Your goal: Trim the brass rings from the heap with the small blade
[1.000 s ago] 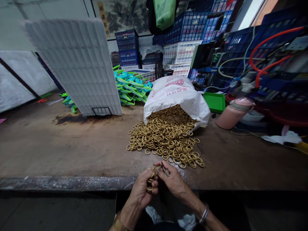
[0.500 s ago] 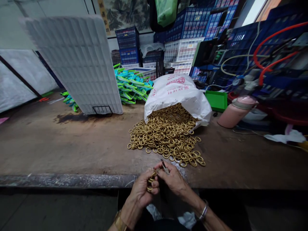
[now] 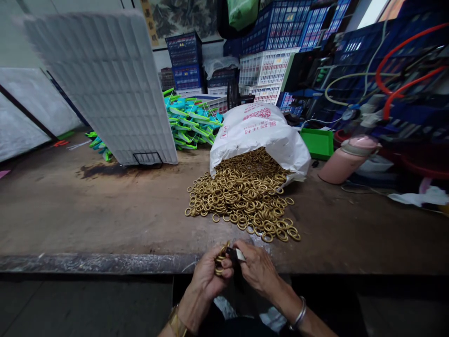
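Note:
My left hand (image 3: 210, 274) is closed around several gold-coloured rings (image 3: 220, 267) at the table's front edge. Close beside it on the right, my right hand (image 3: 258, 267) grips a small knife (image 3: 240, 255) with a pale handle. The knife's dark blade points left against the rings; whether it touches them I cannot tell. Just beyond both hands lies a heap of gold-coloured rings (image 3: 242, 196). They spill from the mouth of a white woven sack (image 3: 254, 128) with red print, which lies on its side.
A brown worktable (image 3: 105, 210) spans the view. On it stand a pale ribbed panel (image 3: 101, 84), a pile of green and blue plastic pieces (image 3: 192, 119), a green tray (image 3: 317, 143) and a pink bottle (image 3: 347, 160). Stacked crates (image 3: 266, 68) and red hoses (image 3: 386, 89) are behind.
My right hand has turned the knife from pointing upward to pointing left at the rings. My left hand stays nearly in place with its rings. The view has shifted slightly.

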Demonstrator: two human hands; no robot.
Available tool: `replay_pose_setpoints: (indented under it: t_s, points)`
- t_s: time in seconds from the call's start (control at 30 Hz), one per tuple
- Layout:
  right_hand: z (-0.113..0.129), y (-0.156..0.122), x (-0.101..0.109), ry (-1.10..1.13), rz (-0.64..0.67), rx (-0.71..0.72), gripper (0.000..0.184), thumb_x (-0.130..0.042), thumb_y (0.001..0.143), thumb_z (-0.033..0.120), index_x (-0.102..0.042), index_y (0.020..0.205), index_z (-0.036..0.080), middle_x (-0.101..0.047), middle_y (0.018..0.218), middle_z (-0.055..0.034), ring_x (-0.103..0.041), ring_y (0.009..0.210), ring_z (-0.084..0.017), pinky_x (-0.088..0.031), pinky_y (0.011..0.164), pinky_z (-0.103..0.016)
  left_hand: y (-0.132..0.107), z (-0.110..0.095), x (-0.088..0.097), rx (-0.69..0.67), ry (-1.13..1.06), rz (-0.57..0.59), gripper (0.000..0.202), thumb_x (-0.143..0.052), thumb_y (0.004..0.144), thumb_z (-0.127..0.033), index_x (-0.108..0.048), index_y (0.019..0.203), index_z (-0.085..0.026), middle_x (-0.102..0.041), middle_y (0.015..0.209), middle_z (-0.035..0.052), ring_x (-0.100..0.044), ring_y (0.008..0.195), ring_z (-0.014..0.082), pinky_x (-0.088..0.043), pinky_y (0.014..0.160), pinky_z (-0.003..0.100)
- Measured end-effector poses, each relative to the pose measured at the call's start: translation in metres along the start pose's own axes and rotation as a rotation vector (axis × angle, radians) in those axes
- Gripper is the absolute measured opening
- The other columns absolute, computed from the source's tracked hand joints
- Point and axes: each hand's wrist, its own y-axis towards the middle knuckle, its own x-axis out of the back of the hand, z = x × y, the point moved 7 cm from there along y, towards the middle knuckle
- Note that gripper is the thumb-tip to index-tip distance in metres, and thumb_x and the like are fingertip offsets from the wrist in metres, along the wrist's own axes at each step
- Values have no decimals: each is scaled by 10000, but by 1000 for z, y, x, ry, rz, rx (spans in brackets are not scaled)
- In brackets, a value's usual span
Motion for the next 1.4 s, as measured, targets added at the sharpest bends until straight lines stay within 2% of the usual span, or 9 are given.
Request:
replay_pose_setpoints:
  t_s: [0.5,0.73,0.93,1.07,1.17,1.23,1.3,1.37,1.4]
  points:
    - [11,0,5,-210,8,-63,321,-357,591,32,-501,830,192,-606,711,-14,-548,641,-149,-282,550,-238,0,0,-1,-44,-16,-6,100,-554,735,-130,-472,678,-129,-441,491,-47,-375,330,17,-202,310,100]
    - [7,2,2,-250,28,-84,292,-373,635,51,-508,860,180,-605,684,-29,-549,631,-169,-267,532,-259,-1,-3,-3,-120,37,34,164,-610,675,-134,-456,727,-151,-457,515,-44,-372,341,17,-192,322,104]
    - [3,-2,-6,-284,-37,-30,285,-402,678,88,-496,930,182,-604,697,-34,-541,657,-171,-279,559,-257,-3,-5,2,-138,63,30,229,-642,640,-142,-429,725,-161,-463,525,-47,-352,345,9,-172,334,105]
    - [-16,3,8,-340,-38,-171,241,-392,702,69,-493,901,163,-609,684,-41,-532,584,-150,-243,525,-253,-25,10,-3,-76,145,126,234,-652,650,-204,-434,732,-182,-493,543,-40,-343,341,13,-149,332,115]
    - [-24,10,26,-351,-55,-226,242,-400,676,33,-491,853,172,-603,655,-23,-523,555,-132,-212,509,-246,-35,37,0,73,322,253,200,-647,649,-245,-473,720,-175,-517,502,-17,-350,318,25,-172,330,127]
    - [-25,16,36,-347,-96,-220,255,-403,658,17,-495,838,172,-603,657,-21,-532,585,-130,-216,520,-241,-27,51,18,139,406,185,147,-632,617,-196,-500,663,-150,-503,453,-9,-357,300,34,-168,320,126]
    - [-25,23,45,-358,-155,-236,265,-395,667,14,-505,851,171,-611,680,-28,-544,617,-133,-228,534,-239,-9,61,47,185,428,11,53,-568,617,-132,-515,616,-134,-497,445,4,-376,293,50,-168,310,128]
    - [-24,30,49,-386,-195,-253,284,-393,694,27,-508,908,173,-625,713,-38,-559,646,-141,-240,547,-243,9,70,77,253,381,-201,94,-540,611,-95,-498,530,-117,-461,400,10,-376,288,57,-189,308,130]
    - [-24,34,50,-406,-199,-255,294,-395,707,37,-504,943,173,-631,726,-43,-566,657,-146,-246,552,-245,17,74,86,270,366,-255,128,-530,632,-110,-489,511,-111,-453,400,15,-385,300,56,-225,318,131]
